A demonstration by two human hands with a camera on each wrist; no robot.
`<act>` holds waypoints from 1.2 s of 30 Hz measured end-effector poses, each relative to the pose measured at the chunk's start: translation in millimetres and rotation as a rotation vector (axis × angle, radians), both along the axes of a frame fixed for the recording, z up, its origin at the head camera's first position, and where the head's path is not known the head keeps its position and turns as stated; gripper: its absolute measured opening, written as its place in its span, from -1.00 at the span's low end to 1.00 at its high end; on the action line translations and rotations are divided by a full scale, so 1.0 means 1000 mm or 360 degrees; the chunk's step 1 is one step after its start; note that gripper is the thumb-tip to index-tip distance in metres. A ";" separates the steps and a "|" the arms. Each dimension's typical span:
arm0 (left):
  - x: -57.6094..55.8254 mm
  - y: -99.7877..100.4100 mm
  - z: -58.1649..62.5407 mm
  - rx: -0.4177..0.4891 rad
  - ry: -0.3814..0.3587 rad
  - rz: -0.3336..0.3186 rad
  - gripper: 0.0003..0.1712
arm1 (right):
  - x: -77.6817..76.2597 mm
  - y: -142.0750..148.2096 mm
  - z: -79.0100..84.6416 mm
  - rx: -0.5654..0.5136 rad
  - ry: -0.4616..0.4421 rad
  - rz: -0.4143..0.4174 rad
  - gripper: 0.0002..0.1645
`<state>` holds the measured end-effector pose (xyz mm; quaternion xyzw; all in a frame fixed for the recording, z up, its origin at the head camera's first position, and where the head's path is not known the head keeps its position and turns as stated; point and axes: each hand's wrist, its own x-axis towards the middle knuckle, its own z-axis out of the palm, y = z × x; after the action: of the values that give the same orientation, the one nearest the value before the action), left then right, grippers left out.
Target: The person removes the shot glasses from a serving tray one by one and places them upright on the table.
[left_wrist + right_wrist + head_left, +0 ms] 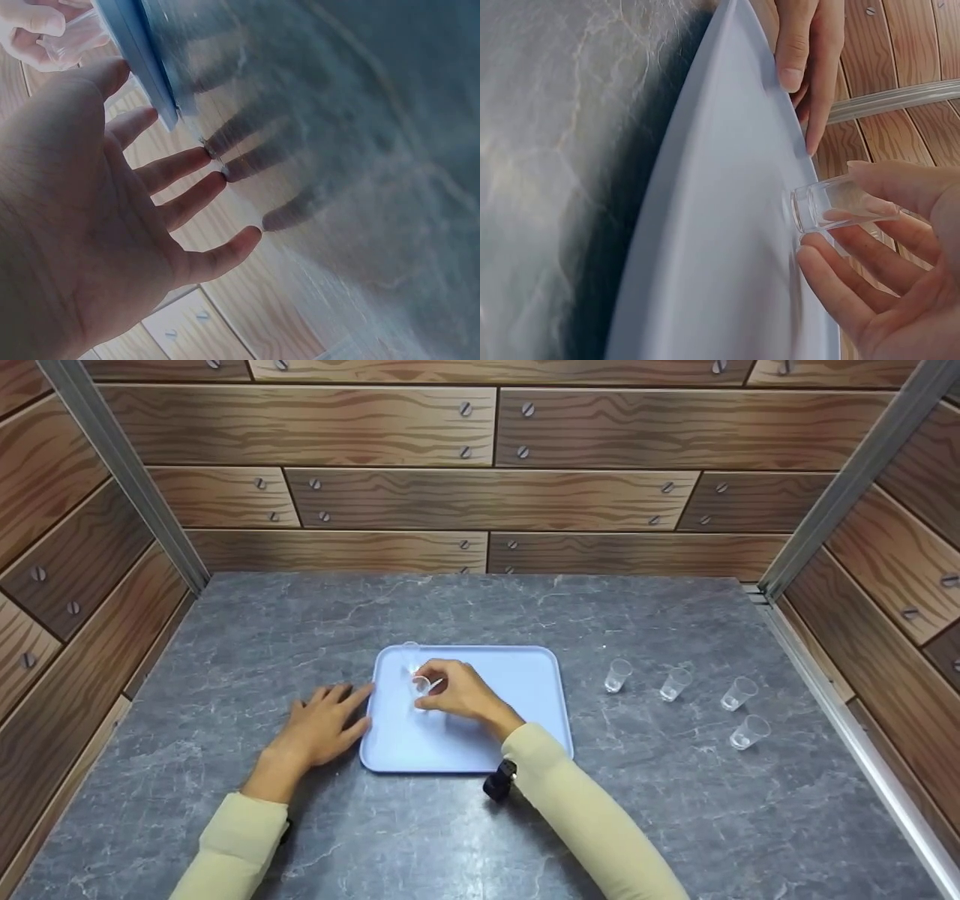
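Observation:
A light blue tray (480, 735) lies on the grey marbled table. Over its left half, my right hand (459, 690) pinches a small clear shot glass (844, 204) between thumb and fingers. The glass stands upright with its thick base at the tray surface; whether it touches is hard to tell. Just behind it, another clear glass (411, 655) is at the tray's back left corner, partly hidden by the hand. My left hand (322, 727) rests on the table with fingers spread, thumb and index fingertip at the tray's left edge.
Several clear shot glasses stand on the table right of the tray, the nearest glass (618, 676) close to its right edge and another glass (750, 732) farthest right. Wood-patterned walls (480, 499) enclose the back and sides, with a metal rail (855, 742) along the right.

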<state>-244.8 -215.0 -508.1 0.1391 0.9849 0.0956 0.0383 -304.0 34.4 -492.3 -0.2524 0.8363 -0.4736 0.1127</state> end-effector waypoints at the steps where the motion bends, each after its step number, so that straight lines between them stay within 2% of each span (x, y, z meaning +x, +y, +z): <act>1: 0.000 0.000 0.000 0.0002 0.0000 0.0001 -0.35 | 0.000 0.001 0.000 -0.0009 0.0002 0.0002 -0.57; 9: 0.001 0.000 0.002 0.0008 0.0013 -0.0012 -0.35 | 0.001 0.010 0.008 -0.0010 0.0006 -0.0010 -0.55; 18: 0.000 -0.002 0.001 0.0017 0.0014 -0.0020 -0.35 | 0.004 0.028 0.018 -0.0024 0.0105 0.0021 -0.57; 30: 0.000 -0.001 0.002 0.0024 -0.0003 -0.0021 -0.35 | 0.007 0.062 0.033 -0.0047 0.0081 0.0014 -0.55; 36: 0.001 0.000 0.000 0.0029 -0.0001 -0.0010 -0.35 | 0.008 0.079 0.035 -0.0047 0.0051 -0.0009 -0.52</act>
<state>-243.8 -215.4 -507.7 0.1424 0.9835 0.1047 0.0378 -295.8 113.1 -457.7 -0.2593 0.8316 -0.4821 0.0943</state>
